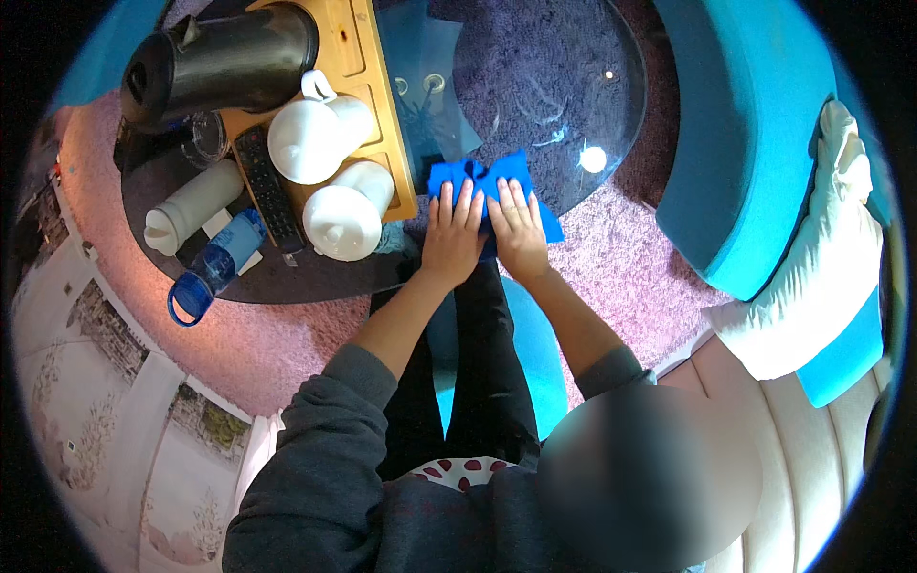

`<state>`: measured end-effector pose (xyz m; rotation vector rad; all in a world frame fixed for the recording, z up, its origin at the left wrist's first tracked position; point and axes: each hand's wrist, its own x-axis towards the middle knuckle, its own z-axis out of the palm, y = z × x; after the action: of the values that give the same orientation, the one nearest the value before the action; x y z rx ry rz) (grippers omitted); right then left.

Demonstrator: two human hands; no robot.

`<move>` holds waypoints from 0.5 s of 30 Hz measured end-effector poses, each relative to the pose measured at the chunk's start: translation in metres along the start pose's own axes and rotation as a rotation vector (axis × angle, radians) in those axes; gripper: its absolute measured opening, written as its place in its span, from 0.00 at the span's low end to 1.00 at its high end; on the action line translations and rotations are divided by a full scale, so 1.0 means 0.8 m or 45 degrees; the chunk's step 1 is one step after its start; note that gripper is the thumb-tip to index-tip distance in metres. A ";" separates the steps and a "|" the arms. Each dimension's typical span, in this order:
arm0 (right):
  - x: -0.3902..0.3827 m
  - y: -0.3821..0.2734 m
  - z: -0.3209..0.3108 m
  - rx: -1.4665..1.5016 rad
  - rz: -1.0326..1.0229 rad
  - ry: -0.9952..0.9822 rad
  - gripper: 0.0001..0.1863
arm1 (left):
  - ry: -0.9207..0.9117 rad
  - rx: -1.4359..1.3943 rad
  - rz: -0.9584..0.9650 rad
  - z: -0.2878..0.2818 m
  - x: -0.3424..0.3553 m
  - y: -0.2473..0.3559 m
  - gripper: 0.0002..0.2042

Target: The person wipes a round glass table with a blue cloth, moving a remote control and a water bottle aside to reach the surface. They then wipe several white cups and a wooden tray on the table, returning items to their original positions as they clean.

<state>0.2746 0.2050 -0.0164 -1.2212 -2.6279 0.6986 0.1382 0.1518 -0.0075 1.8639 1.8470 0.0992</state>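
Observation:
A bright blue cloth (516, 166) lies creased on the dark glass tabletop (583, 86), at the edge nearest me. On its left part rests my left hand (454, 234), fingers stretched out and slightly apart. Beside it, my right hand (519, 231) presses the right part with its fingers also extended. Both palms face down, and neither hand grips the cloth. One corner of the cloth reaches past the table's edge to the right of my right hand. A translucent sheet (430, 95) lies on the glass just beyond my left hand.
Left of my hands, a wooden tray (399, 143) carries two white ceramic pots, one a lidded teapot (304, 143). A dark kettle (229, 62), remote control (266, 181), white bottle (196, 205) and blue bottle (218, 263) stand or lie around it. A curved teal seat (740, 191) is right.

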 end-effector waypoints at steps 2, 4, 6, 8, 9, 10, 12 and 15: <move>0.028 0.010 -0.001 0.031 -0.045 0.081 0.20 | 0.066 -0.035 -0.039 -0.009 0.025 -0.005 0.32; 0.076 0.015 -0.011 -0.052 -0.029 0.119 0.20 | 0.200 -0.018 -0.078 -0.018 0.058 -0.013 0.31; 0.115 0.021 -0.017 -0.100 0.020 0.179 0.20 | 0.335 -0.003 -0.109 -0.019 0.092 -0.020 0.30; 0.122 0.016 -0.012 -0.101 0.057 0.196 0.21 | 0.360 -0.016 -0.173 -0.018 0.101 -0.020 0.30; 0.119 0.013 -0.008 -0.065 0.066 0.202 0.21 | 0.383 -0.015 -0.171 -0.014 0.096 -0.022 0.31; 0.104 0.009 -0.004 -0.026 0.023 0.229 0.22 | 0.334 -0.026 -0.169 -0.011 0.086 -0.022 0.31; 0.060 0.000 0.004 0.016 -0.029 0.133 0.21 | 0.173 -0.043 -0.156 -0.011 0.048 -0.015 0.33; 0.013 -0.019 0.006 0.088 -0.024 -0.009 0.21 | -0.030 -0.117 -0.159 -0.005 0.001 -0.007 0.32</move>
<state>0.2556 0.2028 -0.0138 -1.1757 -2.5939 0.7848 0.1316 0.1534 -0.0066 1.6770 1.9049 0.1161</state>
